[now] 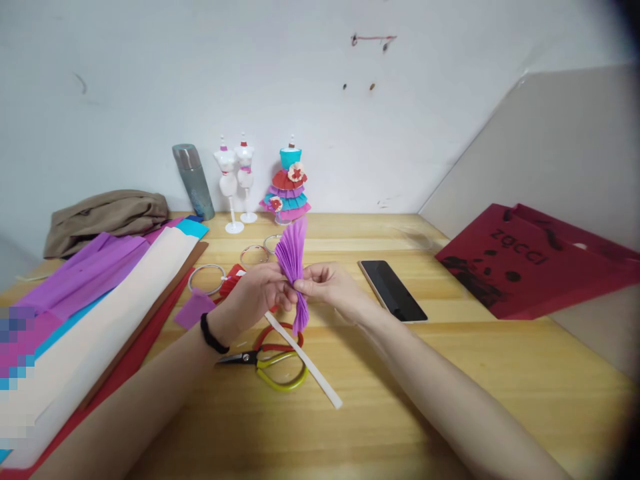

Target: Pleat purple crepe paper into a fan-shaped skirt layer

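A pleated piece of purple crepe paper is held up over the table, pinched at its middle so that it fans out above and below. My left hand closes on its left side near the waist of the fan. From the right, my right hand pinches the same spot between thumb and fingers. Below the hands lie scissors with a red and a yellow handle loop, blades pointing left. A narrow white paper strip lies across the scissors' handles. Left of my left wrist is a small purple paper square.
Stacked crepe paper sheets cover the left side, by a brown cloth. Behind stand a flask, two white mini mannequins and one in ruffled paper. Metal rings, a phone and a red bag surround my hands.
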Available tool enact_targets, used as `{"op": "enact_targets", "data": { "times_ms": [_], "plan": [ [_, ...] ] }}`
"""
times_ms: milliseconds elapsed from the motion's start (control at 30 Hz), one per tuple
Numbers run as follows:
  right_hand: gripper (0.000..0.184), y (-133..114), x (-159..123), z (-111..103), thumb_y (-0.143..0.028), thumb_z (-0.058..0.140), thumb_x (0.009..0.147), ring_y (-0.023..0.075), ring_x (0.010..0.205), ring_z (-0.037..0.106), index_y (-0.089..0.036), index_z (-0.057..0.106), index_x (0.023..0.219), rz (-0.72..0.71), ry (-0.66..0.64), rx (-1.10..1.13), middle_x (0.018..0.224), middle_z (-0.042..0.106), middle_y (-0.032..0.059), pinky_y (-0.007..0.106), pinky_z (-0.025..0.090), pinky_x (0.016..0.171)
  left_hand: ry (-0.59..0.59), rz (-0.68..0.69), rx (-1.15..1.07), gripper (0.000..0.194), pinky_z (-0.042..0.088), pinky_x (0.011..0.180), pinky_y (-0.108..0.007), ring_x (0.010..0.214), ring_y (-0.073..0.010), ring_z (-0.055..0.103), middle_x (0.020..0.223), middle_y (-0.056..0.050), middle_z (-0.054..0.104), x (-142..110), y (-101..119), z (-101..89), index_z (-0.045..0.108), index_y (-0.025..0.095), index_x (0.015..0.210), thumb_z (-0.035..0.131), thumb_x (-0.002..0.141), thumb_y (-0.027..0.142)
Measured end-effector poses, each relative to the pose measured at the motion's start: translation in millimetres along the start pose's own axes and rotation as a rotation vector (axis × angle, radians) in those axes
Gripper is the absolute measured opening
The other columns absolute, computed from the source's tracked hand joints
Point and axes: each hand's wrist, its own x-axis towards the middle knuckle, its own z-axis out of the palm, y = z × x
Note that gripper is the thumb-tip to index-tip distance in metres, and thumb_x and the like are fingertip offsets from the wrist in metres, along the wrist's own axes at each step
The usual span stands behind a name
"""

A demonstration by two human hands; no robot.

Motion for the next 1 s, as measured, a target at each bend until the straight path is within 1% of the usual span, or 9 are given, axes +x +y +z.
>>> {"op": "enact_targets", "data": {
  "times_ms": [67, 167, 300, 400, 500, 667, 833, 1000],
  "plan": [
    [0.036, -1, -1, 1, -0.048, 0.079, 0.062, 0.0145, 0.061, 0.064, -0.014, 0.068, 0.064, -0.002, 0.005, 0.010, 0.064, 0.070, 0.0036, 0.028, 0.049, 0.064, -0.001, -0.013, -0.022, 0.022, 0.045, 0.046, -0.023, 0.045, -0.0109, 0.053, 0.055, -0.003, 0.060, 0, 0, -1.5, 0.061, 0.012, 0.067, 0.072, 0.063, 0.031],
    [0.035, -1, -1, 3, -0.048, 0.080, 0.059, 0.0166, 0.063, 0.067, -0.015, 0.069, 0.065, -0.004, 0.024, 0.030, 0.065, 0.071, 0.0039, 0.029, 0.051, 0.066, 0.006, -0.026, -0.048, 0.026, 0.044, 0.045, -0.021, 0.043, -0.0082, 0.049, 0.056, 0.000, 0.057, -1, -2, -2.2, 0.060, 0.013, 0.073, 0.073, 0.069, 0.035],
    [0.031, 0, -2, 5, -0.047, 0.079, 0.062, 0.0165, 0.061, 0.067, -0.017, 0.068, 0.062, -0.036, 0.009, 0.053, 0.062, 0.071, 0.0025, 0.030, 0.053, 0.068, 0.008, 0.001, -0.073, 0.033, 0.041, 0.043, -0.016, 0.045, -0.0058, 0.048, 0.058, 0.002, 0.055, -1, -4, -2.6, 0.058, 0.013, 0.078, 0.077, 0.067, 0.037],
    [0.031, -2, -3, 7, -0.048, 0.078, 0.063, 0.0168, 0.060, 0.067, -0.019, 0.067, 0.061, -0.041, -0.001, 0.041, 0.062, 0.071, 0.0022, 0.031, 0.053, 0.067, -0.006, 0.022, -0.090, 0.034, 0.039, 0.041, -0.015, 0.047, -0.0054, 0.049, 0.064, 0.002, 0.056, 0, -5, -3.6, 0.057, 0.014, 0.081, 0.077, 0.067, 0.037],
    [0.035, -5, -3, 8, -0.052, 0.079, 0.059, 0.0171, 0.059, 0.066, -0.019, 0.066, 0.060, -0.028, 0.015, 0.005, 0.061, 0.070, 0.0024, 0.030, 0.053, 0.063, 0.002, 0.035, -0.097, 0.033, 0.038, 0.039, -0.014, 0.049, -0.0052, 0.049, 0.069, 0.001, 0.056, 0, -6, -3.3, 0.058, 0.014, 0.080, 0.078, 0.067, 0.036],
    [0.034, -7, -4, 10, -0.050, 0.079, 0.060, 0.0162, 0.058, 0.066, -0.020, 0.064, 0.057, -0.032, 0.033, -0.024, 0.058, 0.069, 0.0016, 0.029, 0.052, 0.063, -0.009, 0.025, -0.090, 0.033, 0.037, 0.039, -0.016, 0.047, -0.0053, 0.047, 0.065, 0.001, 0.054, 0, -7, -2.5, 0.061, 0.012, 0.078, 0.078, 0.067, 0.039],
    [0.034, -6, -4, 10, -0.051, 0.078, 0.061, 0.0164, 0.060, 0.066, -0.020, 0.063, 0.055, -0.050, 0.040, -0.046, 0.056, 0.068, 0.0016, 0.030, 0.052, 0.064, 0.001, 0.009, -0.081, 0.032, 0.033, 0.037, -0.016, 0.043, -0.0047, 0.044, 0.064, 0.002, 0.053, 1, -11, -6.6, 0.060, 0.015, 0.086, 0.074, 0.072, 0.039],
    [0.035, -3, -3, 8, -0.052, 0.075, 0.064, 0.0169, 0.062, 0.066, -0.019, 0.065, 0.058, -0.075, 0.002, -0.057, 0.060, 0.069, 0.0029, 0.030, 0.052, 0.064, 0.004, 0.020, -0.068, 0.034, 0.032, 0.037, -0.016, 0.044, -0.0048, 0.045, 0.066, 0.002, 0.054, 2, -14, -8.6, 0.059, 0.015, 0.091, 0.073, 0.073, 0.040]
  ]
}}
